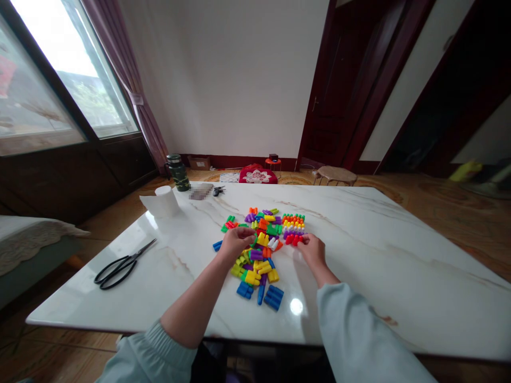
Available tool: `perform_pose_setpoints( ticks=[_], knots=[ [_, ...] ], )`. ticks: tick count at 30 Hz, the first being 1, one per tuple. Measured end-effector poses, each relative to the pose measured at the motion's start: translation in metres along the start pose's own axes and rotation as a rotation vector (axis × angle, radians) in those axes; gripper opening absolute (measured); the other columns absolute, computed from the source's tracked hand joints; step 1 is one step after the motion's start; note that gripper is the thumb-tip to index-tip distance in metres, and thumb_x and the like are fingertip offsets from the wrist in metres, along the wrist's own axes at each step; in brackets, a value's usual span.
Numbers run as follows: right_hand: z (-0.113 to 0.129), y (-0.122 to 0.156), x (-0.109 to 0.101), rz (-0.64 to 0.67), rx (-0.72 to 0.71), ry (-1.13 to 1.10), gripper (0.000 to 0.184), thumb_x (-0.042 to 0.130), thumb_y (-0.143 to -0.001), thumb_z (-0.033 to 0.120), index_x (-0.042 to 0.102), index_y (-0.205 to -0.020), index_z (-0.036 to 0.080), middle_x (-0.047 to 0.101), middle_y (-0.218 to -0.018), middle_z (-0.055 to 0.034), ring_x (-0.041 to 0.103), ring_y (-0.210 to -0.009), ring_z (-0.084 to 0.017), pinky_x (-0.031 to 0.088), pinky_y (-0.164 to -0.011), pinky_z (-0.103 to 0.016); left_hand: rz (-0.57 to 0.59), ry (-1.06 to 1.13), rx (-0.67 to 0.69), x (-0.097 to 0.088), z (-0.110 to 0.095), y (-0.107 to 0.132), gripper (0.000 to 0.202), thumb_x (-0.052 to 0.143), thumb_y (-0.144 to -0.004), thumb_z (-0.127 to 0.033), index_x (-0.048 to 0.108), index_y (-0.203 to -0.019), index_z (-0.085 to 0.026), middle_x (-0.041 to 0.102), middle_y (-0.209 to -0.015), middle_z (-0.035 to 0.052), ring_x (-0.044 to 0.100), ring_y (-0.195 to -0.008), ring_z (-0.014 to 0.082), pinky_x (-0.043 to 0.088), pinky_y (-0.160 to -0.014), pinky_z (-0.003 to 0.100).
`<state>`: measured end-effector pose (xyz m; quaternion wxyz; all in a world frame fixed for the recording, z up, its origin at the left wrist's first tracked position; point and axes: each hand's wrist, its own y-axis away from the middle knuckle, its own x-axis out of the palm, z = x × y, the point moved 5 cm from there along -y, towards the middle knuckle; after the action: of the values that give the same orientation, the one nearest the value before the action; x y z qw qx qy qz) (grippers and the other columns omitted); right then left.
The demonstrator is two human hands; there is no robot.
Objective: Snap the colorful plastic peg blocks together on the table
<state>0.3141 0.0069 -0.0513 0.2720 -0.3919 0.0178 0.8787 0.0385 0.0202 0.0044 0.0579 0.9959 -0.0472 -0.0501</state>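
Only the head view was available. The person's left hand [236,242] was half curled over the middle of a heap of plastic bullet-shaped building blocks [257,255], with its fingertips beside a green piece [254,239]. The fingers hid whatever lay beneath, so I could not tell whether that hand had hold of anything. The right hand [312,251] reached in from the other side, its fingers drawn together and touching red blocks [297,240] at the heap's edge; a firm grip could not be made out. Those red blocks lay just below tightly packed rows of orange, yellow, white and purple blocks [293,226]. Blue blocks [273,297] sat nearest the person. Everything lay on a white marble tabletop [359,276], with black-handled scissors [120,264] to the left. Farther away stood a paper towel roll [165,202] and a green-camouflage flask [178,173]. Beside them were a pixelated, unreadable item [200,191] and a small black object [218,191], too small to identify. The table's near edge was cut off by the frame.
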Motion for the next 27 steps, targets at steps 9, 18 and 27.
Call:
perform_pose_setpoints(
  ticks=[9,18,27],
  knots=[
    [-0.008,-0.004,0.005,-0.039,-0.053,0.019,0.020,0.058,-0.072,0.018,0.069,-0.088,0.016,0.075,-0.084,-0.0083,0.069,-0.078,-0.022,0.049,-0.072,-0.028,0.004,-0.002,-0.013,0.002,-0.002,0.002,0.028,0.082,-0.060,-0.025,0.074,-0.083,-0.012,0.068,-0.063,0.0014,0.062,-0.059,0.0114,0.052,-0.059,0.023],
    [0.011,0.005,-0.008,-0.121,-0.110,0.100,0.016,0.057,-0.079,0.020,0.069,-0.090,0.020,0.071,-0.095,-0.0063,0.065,-0.080,-0.020,0.045,-0.068,-0.027,-0.001,-0.003,-0.017,0.002,-0.001,0.000,0.029,0.084,-0.059,-0.027,0.074,-0.082,-0.013,0.069,-0.065,0.0016,0.063,-0.060,0.0123,0.052,-0.060,0.023],
    [0.070,0.031,0.023,0.247,-0.407,0.164,0.039,0.062,-0.077,0.016,0.064,-0.116,0.023,0.068,-0.118,-0.0049,0.063,-0.104,-0.019,0.046,-0.083,-0.026,0.010,-0.002,-0.010,0.000,0.000,0.001,0.030,0.084,-0.060,-0.029,0.073,-0.083,-0.013,0.067,-0.062,0.0006,0.061,-0.058,0.0113,0.051,-0.059,0.023]
  ],
)
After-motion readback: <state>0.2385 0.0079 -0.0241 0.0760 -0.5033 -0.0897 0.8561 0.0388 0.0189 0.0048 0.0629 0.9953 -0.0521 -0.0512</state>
